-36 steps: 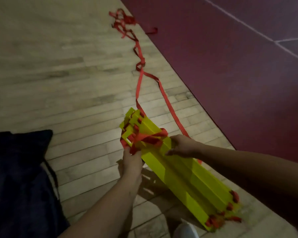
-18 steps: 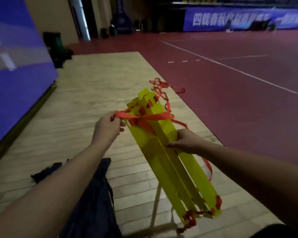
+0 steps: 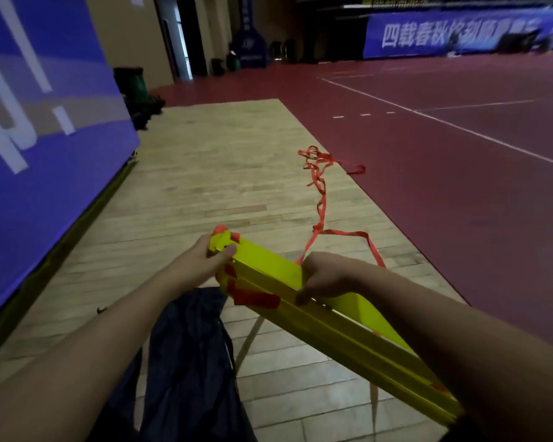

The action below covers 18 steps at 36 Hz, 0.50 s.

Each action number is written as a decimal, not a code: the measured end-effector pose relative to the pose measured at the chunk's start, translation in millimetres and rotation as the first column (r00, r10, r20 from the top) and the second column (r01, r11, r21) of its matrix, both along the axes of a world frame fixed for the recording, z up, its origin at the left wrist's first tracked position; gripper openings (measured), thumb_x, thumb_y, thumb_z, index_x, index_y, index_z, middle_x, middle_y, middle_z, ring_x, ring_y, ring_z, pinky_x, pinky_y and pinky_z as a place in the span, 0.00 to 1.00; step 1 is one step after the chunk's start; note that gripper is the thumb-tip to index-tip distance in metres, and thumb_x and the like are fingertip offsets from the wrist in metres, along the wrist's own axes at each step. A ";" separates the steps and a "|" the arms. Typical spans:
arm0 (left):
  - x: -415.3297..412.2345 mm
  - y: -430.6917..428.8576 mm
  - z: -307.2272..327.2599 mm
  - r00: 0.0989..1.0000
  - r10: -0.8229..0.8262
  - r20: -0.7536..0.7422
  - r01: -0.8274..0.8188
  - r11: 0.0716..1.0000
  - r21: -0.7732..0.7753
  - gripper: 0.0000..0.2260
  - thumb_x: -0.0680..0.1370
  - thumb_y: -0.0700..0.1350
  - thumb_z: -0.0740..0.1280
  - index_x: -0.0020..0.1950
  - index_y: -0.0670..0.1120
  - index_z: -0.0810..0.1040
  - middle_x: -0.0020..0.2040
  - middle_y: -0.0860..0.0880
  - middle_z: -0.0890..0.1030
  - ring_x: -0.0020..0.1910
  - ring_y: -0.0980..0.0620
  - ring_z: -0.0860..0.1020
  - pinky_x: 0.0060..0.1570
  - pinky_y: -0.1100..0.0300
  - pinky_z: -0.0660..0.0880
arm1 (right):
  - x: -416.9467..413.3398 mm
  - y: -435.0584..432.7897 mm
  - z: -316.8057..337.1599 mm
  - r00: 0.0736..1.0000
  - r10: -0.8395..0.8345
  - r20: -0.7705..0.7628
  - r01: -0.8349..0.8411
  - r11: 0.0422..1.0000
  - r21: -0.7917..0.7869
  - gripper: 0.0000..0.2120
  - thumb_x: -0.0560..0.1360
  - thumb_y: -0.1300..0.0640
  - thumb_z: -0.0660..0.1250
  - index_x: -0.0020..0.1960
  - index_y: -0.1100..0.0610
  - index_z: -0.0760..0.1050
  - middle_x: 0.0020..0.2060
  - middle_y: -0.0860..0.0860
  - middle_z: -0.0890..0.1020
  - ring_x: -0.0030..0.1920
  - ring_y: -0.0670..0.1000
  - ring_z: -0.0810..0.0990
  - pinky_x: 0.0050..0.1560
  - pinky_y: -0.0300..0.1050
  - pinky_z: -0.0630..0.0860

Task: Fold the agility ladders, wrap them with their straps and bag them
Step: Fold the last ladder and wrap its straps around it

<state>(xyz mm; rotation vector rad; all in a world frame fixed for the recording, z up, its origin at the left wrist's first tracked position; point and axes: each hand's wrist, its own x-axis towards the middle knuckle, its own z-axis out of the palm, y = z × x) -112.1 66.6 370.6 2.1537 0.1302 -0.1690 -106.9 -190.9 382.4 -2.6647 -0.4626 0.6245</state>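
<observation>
Left hand point(image 3: 205, 261) curled round the far end of the folded ladder bundle point(image 3: 268, 266), thumb on top of the rung tips. Right hand point(image 3: 326, 275) clamps the bundle mid-length, fingers over the top face and thumb on the near side. Can't tell if it also pinches the strap point(image 3: 321, 202), which comes out from behind that hand. Bundle is held in the air, slanting from upper left down to lower right, above the dark bag point(image 3: 189, 362) that lies flat on the wood floor point(image 3: 205, 173). One short red strap turn point(image 3: 256, 299) shows on the near side of the bundle, near the left hand. Rest of the strap runs loose across the floor to a tangled heap point(image 3: 316, 164) at the edge of the red court point(image 3: 460, 186).

Judged step: wrapping, early, bagging not begun.

Risks:
- rungs fan out if either grip eases, since only that one turn shows binding them
- far heap looks knotted, so pulling slack in could snag it or tighten it into a real knot
- slack loops may catch on the rung ends at the left hand and spoil the wrap
- bag mouth not visible, may need opening first
</observation>
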 end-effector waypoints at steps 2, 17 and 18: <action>3.0 -3.0 -1.9 0.998 0.031 0.050 -0.033 0.999 0.032 0.33 0.76 0.63 0.67 0.77 0.52 0.60 0.63 0.50 0.72 0.59 0.45 0.78 0.61 0.47 0.77 | 1.0 1.6 1.1 1.000 0.020 0.001 -0.020 1.000 -0.008 0.18 0.72 0.51 0.77 0.55 0.61 0.81 0.49 0.55 0.83 0.51 0.56 0.81 0.48 0.46 0.76; 55.0 45.9 -12.2 0.835 0.548 -0.055 -0.545 0.808 -0.223 0.06 0.79 0.41 0.67 0.46 0.39 0.78 0.36 0.44 0.76 0.29 0.49 0.79 0.35 0.57 0.73 | 15.6 -17.7 0.3 0.996 0.057 -0.071 -0.058 0.998 -0.009 0.13 0.73 0.52 0.76 0.52 0.56 0.78 0.42 0.48 0.80 0.40 0.46 0.77 0.41 0.43 0.73; 56.5 53.0 -17.6 0.835 0.544 -0.075 -0.549 0.834 -0.060 0.12 0.79 0.44 0.68 0.54 0.34 0.78 0.39 0.41 0.78 0.32 0.45 0.80 0.38 0.55 0.75 | 17.4 -20.2 0.9 0.998 0.032 -0.058 -0.029 0.999 0.044 0.11 0.73 0.53 0.77 0.51 0.55 0.78 0.41 0.48 0.81 0.40 0.46 0.79 0.41 0.43 0.74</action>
